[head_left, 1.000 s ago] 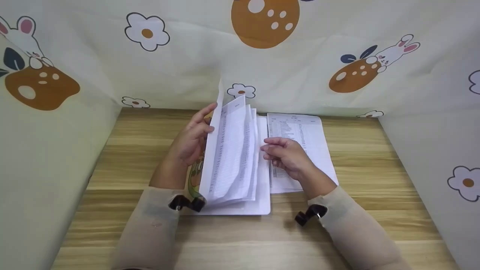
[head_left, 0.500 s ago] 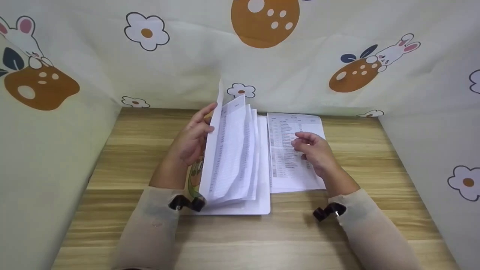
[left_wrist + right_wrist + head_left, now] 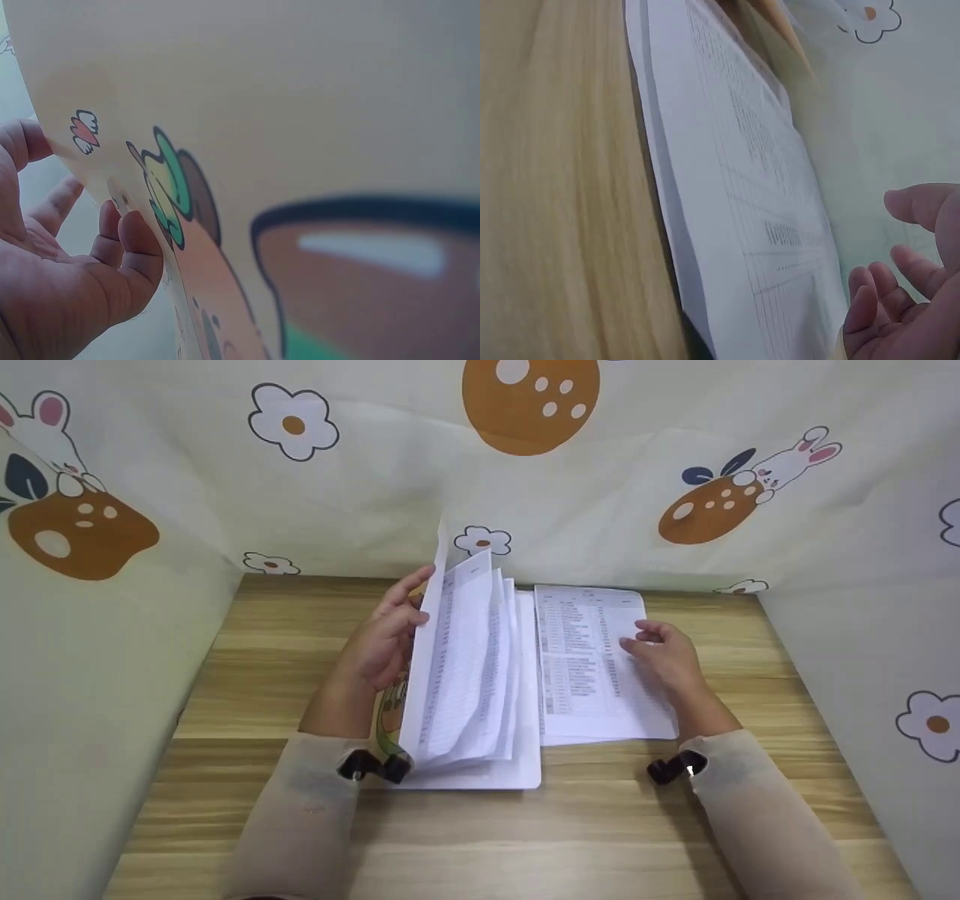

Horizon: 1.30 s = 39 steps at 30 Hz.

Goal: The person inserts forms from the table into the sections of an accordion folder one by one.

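My left hand (image 3: 382, 641) grips the raised edge of a folder cover (image 3: 429, 637), white on the inside. Cartoon figures (image 3: 206, 270) decorate its outer face in the left wrist view. Several printed sheets (image 3: 472, 660) stand half-upright inside it, above the folder's white back part (image 3: 529, 765). To the right, more printed sheets (image 3: 577, 682) with tables lie on the table. Over their right side is my right hand (image 3: 667, 656), its fingers loosely bent and holding nothing. In the right wrist view those fingers are beside the sheets' edge; whether they touch cannot be told.
The wood-grain table (image 3: 480, 840) is walled at the back and both sides by pale cloth (image 3: 390, 472) with rabbit, fruit and flower prints. The folder and sheets reach close to the back cloth. A black mount sits on each wrist.
My right hand has moved from beside the upright sheets rightward across the flat sheets to their right side. The left hand and the raised cover have stayed in place.
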Each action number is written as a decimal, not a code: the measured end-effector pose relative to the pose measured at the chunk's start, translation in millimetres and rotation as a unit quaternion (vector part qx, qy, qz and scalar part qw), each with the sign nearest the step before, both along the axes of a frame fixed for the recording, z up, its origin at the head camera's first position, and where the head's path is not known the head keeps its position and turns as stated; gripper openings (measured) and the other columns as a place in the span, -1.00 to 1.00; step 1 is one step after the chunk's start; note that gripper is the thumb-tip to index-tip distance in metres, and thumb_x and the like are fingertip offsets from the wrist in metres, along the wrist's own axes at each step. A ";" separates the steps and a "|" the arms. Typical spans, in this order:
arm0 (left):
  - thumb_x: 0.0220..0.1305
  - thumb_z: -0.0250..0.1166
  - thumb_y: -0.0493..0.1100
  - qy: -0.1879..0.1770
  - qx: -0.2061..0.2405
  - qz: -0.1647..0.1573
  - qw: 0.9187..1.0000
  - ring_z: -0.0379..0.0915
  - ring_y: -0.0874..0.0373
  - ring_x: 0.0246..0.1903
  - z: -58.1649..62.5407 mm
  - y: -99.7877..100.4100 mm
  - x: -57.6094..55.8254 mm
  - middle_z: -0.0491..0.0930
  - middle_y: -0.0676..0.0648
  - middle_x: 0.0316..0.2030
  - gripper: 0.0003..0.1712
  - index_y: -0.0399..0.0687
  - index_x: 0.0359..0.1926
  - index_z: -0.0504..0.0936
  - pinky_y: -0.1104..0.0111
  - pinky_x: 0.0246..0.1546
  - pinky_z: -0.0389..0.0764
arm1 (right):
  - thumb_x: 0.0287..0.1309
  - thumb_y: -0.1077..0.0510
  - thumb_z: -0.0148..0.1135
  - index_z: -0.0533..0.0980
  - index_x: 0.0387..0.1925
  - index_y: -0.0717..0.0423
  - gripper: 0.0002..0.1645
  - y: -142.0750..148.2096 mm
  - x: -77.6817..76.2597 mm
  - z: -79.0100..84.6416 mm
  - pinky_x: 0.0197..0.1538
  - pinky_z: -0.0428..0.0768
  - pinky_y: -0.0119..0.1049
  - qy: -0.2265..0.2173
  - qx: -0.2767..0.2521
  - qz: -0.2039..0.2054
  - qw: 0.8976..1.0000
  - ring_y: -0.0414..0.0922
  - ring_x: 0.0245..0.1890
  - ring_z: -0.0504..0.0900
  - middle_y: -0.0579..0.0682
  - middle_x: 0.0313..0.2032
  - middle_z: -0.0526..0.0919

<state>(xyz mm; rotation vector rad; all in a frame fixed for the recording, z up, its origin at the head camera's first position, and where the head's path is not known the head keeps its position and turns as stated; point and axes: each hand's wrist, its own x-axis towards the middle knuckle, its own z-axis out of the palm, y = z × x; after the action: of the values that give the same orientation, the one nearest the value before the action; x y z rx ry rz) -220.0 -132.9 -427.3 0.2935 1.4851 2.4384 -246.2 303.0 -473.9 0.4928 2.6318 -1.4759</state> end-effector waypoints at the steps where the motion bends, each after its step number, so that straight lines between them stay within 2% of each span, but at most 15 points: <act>1: 0.40 -0.01 -0.37 0.000 -0.001 0.000 1.000 0.55 -0.15 0.09 0.0 0.2 -0.3 0.40 -0.27 0.22 -0.17 0.11 0.66 0.23 0.29 -0.17 0.72 | 0.32 0.01 0.44 0.41 0.49 0.17 -0.20 2.8 -1.9 -0.6 0.32 0.49 -0.18 -0.003 0.002 -0.003 1.000 0.09 0.29 0.50 0.21 0.35 0.52; 5: 0.39 0.00 -0.37 -0.003 -0.003 0.000 1.000 0.57 -0.15 0.09 0.0 0.8 -1.1 0.43 -0.22 0.20 -0.17 0.11 0.66 0.23 0.29 -0.17 0.73 | 0.32 0.01 0.44 0.30 0.58 0.17 -0.09 12.4 -8.5 -3.3 0.47 0.48 -0.01 -0.024 0.027 -0.005 0.999 0.16 0.42 0.46 0.26 0.47 0.44; 11: 0.38 0.02 -0.37 -0.005 -0.005 0.005 1.000 0.56 -0.17 0.11 0.2 0.3 -0.6 0.42 -0.27 0.28 -0.18 0.12 0.64 0.26 0.27 -0.16 0.73 | 0.30 -0.04 0.45 0.14 0.65 0.23 0.08 18.3 -15.1 -6.7 0.45 0.53 0.07 -0.073 0.087 0.019 0.993 0.20 0.39 0.49 0.32 0.53 0.36; 16: 0.38 0.02 -0.38 -0.006 -0.009 0.006 1.000 0.55 -0.17 0.12 0.2 0.9 -0.7 0.40 -0.29 0.27 -0.17 0.14 0.64 0.27 0.27 -0.15 0.73 | 0.26 -0.05 0.48 0.24 0.59 0.28 0.04 18.7 -17.0 -9.2 0.43 0.55 0.09 -0.095 0.124 0.046 0.987 0.19 0.31 0.55 0.33 0.50 0.42; 21: 0.38 0.01 -0.39 -0.008 -0.003 0.005 1.000 0.57 -0.13 0.07 -0.3 2.2 -1.3 0.41 -0.25 0.20 -0.17 0.12 0.64 0.27 0.30 -0.18 0.72 | 0.22 -0.02 0.51 0.28 0.55 0.35 0.03 20.9 -17.0 -11.5 0.43 0.53 0.14 -0.091 0.155 0.067 0.981 0.24 0.30 0.55 0.40 0.47 0.43; 28: 0.35 0.01 -0.39 -0.010 -0.001 0.007 1.000 0.57 -0.13 0.04 -0.8 3.0 -1.0 0.40 -0.26 0.19 -0.15 0.09 0.64 0.25 0.27 -0.18 0.71 | 0.18 0.07 0.53 0.35 0.49 0.38 -0.04 24.5 -17.4 -14.5 0.36 0.57 0.10 -0.074 0.145 0.071 0.984 0.21 0.19 0.60 0.39 0.39 0.52; 35: 0.35 0.02 -0.40 -0.007 -0.001 0.012 1.000 0.54 -0.17 0.07 0.4 2.9 -0.2 0.39 -0.28 0.21 -0.16 0.09 0.64 0.26 0.28 -0.17 0.70 | 0.24 0.13 0.46 0.17 0.60 0.38 0.05 28.3 -18.3 -14.9 0.46 0.52 0.16 -0.082 0.123 0.045 0.988 0.28 0.36 0.52 0.40 0.51 0.38; 37: 0.35 0.02 -0.40 -0.005 -0.002 0.012 1.000 0.53 -0.18 0.08 0.5 2.6 -0.3 0.39 -0.29 0.21 -0.16 0.08 0.64 0.26 0.28 -0.17 0.70 | 0.27 0.13 0.42 0.17 0.60 0.38 0.01 30.4 -18.2 -15.5 0.37 0.59 0.10 -0.078 0.120 0.042 0.989 0.25 0.34 0.54 0.40 0.49 0.41; 39: 0.36 0.02 -0.40 -0.004 -0.003 0.013 1.000 0.53 -0.19 0.09 0.5 2.2 -0.5 0.39 -0.30 0.22 -0.16 0.08 0.64 0.26 0.28 -0.16 0.70 | 0.32 0.13 0.36 0.22 0.58 0.37 -0.08 33.6 -17.9 -15.9 0.19 0.68 -0.03 -0.076 0.113 0.038 0.990 0.19 0.24 0.61 0.39 0.44 0.47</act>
<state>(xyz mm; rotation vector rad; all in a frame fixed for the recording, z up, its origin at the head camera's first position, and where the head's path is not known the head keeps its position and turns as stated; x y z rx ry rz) -220.4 -130.7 -426.9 0.2642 1.5016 2.4517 -264.1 336.6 -489.8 0.4944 2.6749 -1.0800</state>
